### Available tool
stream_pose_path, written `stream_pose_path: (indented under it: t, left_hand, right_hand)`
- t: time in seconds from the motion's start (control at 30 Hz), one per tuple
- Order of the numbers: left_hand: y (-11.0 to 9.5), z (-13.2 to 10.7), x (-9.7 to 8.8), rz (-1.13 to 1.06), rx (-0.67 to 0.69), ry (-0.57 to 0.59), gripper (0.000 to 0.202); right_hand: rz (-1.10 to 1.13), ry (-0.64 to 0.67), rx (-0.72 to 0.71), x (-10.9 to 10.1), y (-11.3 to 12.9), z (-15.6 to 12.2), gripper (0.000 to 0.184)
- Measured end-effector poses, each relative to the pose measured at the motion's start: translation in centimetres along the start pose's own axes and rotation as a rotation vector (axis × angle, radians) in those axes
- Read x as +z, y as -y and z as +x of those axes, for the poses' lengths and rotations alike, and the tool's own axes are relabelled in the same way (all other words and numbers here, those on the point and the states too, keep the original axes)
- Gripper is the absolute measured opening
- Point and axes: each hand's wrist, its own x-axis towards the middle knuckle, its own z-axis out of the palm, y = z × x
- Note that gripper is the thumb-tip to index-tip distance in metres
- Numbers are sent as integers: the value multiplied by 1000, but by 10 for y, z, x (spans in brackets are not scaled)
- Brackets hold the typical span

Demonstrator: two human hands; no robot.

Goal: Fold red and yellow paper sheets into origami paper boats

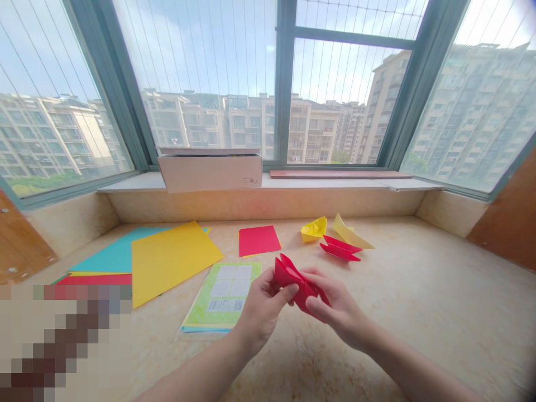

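Both hands hold a folded piece of red origami paper (295, 282) above the marble sill, pinching it from either side. My left hand (262, 312) grips its left part, thumb on top. My right hand (335, 301) holds its right part, fingers curled over it. Behind them lie a finished red paper boat (340, 248), a yellow paper boat (314, 229) and a folded pale yellow paper piece (350, 233). Left of my hands are a flat red sheet (259, 240), a large yellow sheet (171, 262) over a teal sheet (113, 254), and a green-patterned origami paper pack (221, 296).
A white cardboard box (209, 173) stands on the window ledge, with a reddish board (339, 174) lying to its right. Large windows with wire bars rise behind. Wooden panels (506, 218) flank the right side. A pixelated patch covers the lower left corner.
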Motion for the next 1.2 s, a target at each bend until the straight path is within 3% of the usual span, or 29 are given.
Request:
stream_pose_path:
  t: [0.17, 0.3, 0.5, 0.67, 0.8, 1.0, 1.2]
  left_hand:
    - [6, 0, 0, -93, -103, -19, 44]
    - [5, -1, -1, -130, -157, 40, 60]
    - [1, 0, -8, -10, -181, 169, 49]
    - [5, 2, -10, 49, -148, 83, 46]
    - [4, 3, -8, 38, -148, 31, 48]
    - [3, 4, -8, -15, -161, -50, 48]
    - [6, 6, -8, -121, -143, -42, 45]
  right_hand:
    - [-83, -29, 43, 2, -5, -2, 32]
    - [-120, -7, 64, -2, -5, -2, 29]
    - [-40, -22, 146, -14, -4, -3, 33]
    - [-187, 28, 84, -20, -6, -4, 42]
    - [-255, -65, 69, -20, -14, -7, 59]
    - [-254, -190, 17, -22, -17, -5, 39]
    - [-311, -236, -41, -24, -20, -2, 35]
